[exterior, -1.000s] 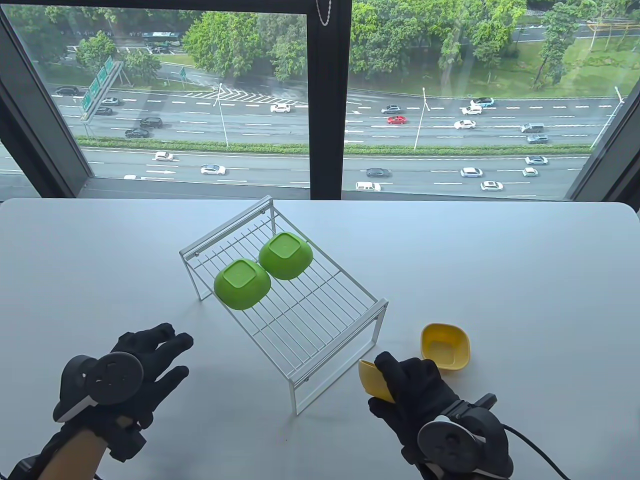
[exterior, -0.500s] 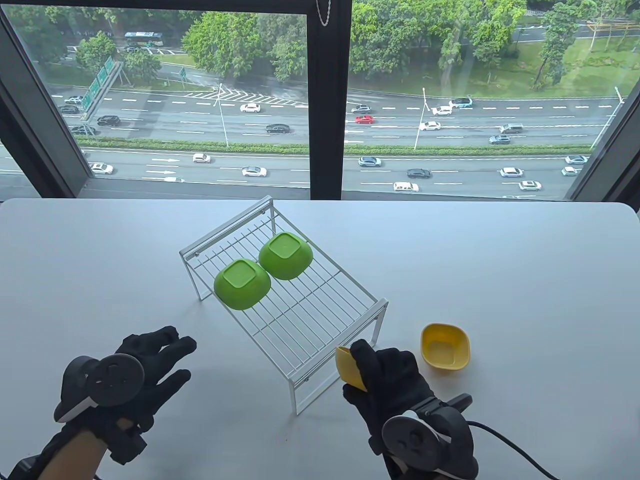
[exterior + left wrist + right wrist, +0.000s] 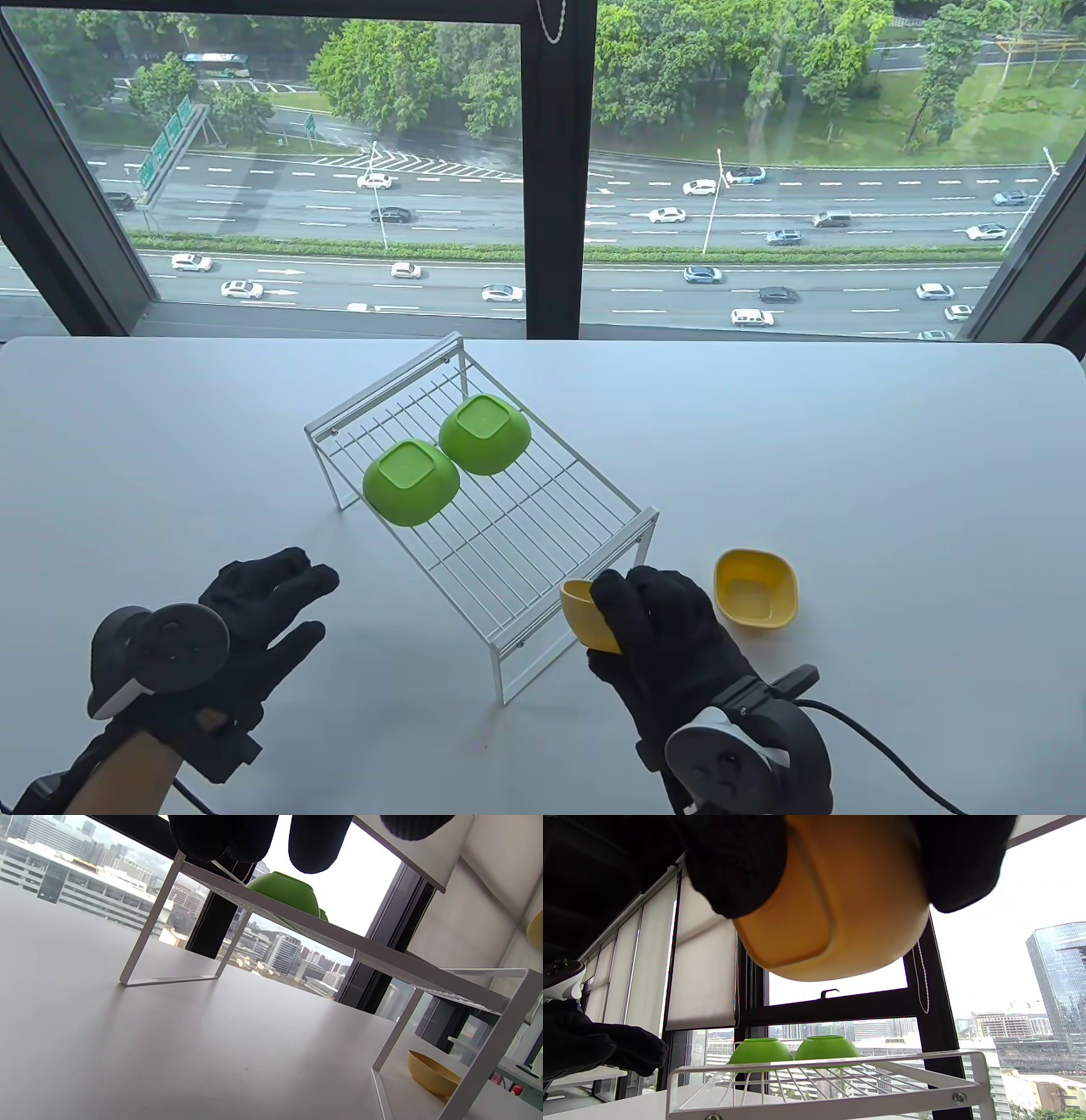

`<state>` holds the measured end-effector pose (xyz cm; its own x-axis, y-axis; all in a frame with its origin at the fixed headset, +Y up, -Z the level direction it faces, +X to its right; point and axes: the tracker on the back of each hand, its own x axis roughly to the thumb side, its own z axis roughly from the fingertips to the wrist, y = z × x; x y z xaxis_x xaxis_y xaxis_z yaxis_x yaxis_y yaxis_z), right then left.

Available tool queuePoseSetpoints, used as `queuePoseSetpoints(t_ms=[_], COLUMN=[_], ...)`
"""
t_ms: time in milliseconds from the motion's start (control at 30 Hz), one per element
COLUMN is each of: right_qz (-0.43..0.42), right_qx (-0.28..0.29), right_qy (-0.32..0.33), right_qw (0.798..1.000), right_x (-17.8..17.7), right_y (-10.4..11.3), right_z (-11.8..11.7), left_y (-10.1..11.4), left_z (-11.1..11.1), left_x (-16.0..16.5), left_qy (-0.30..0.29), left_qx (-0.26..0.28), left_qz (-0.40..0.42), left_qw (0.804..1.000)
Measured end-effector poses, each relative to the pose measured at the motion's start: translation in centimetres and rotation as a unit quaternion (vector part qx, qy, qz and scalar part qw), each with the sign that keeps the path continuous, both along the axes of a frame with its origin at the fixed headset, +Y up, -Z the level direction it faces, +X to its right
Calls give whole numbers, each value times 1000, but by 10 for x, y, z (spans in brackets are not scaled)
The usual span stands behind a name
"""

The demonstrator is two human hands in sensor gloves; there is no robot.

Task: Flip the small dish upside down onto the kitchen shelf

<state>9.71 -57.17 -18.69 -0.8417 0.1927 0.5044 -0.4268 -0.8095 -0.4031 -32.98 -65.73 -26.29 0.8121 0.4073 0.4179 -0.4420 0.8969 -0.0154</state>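
Note:
My right hand (image 3: 653,624) grips a small yellow dish (image 3: 584,615) and holds it tilted just above the near right corner of the white wire shelf (image 3: 509,543). In the right wrist view the dish (image 3: 835,904) fills the top, its base toward the camera, fingers on both sides. Two green dishes (image 3: 411,481) (image 3: 484,434) lie upside down on the shelf's far half. A second yellow dish (image 3: 755,587) sits upright on the table right of the shelf. My left hand (image 3: 267,607) hovers open and empty over the table left of the shelf.
The white table (image 3: 848,475) runs to a window at the back. The shelf's legs (image 3: 140,942) stand on the table, with open space under the rack. A cable (image 3: 891,747) trails from my right wrist.
My right hand has carried the yellow dish left and up from beside the second yellow dish to the shelf's near corner, turning it. The left hand barely moved.

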Motion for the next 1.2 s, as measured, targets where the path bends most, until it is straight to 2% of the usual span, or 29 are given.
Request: queuePoseSetpoints(t_ms=[200,367,433,533,667,833,967,1033,1133,1200], right_qz=[10,30,36,38,12,-29,-47,-82,-111,-115], right_qx=[-15,-23,-43,-38,-41,-56,-137,-196,-211,-247], right_qy=[-5,-13,-18,-23,-24,-25,-44,-52,-67,-66], right_qw=[1000,999,998,998,999,998,988,976,969,960], right_x=[-25,-57,-69,-82,-90,-96,-100,-98,-97,-100], right_y=[-8,1,5,11,13,5,1,-4,-16,-24], right_z=[-12,-27,-34,-42,-48,-56,-69,-78,-89,-97], left_y=[0,2,2,4,4,2,2,-1,-3,-3], left_z=[1,1,1,0,-2,-5,-7,-8,-10,-10], left_x=[-1,-2,-3,-5,-11,-15,-14,-12,-12,-13], left_qy=[0,3,3,5,17,26,24,24,24,27], left_qx=[-3,1,1,3,1,-8,-10,-18,-33,-31], left_qz=[-7,-12,-15,-14,-11,-10,2,-6,-11,-9], left_qw=[1000,1000,1000,1000,1000,1000,1000,1000,999,999])
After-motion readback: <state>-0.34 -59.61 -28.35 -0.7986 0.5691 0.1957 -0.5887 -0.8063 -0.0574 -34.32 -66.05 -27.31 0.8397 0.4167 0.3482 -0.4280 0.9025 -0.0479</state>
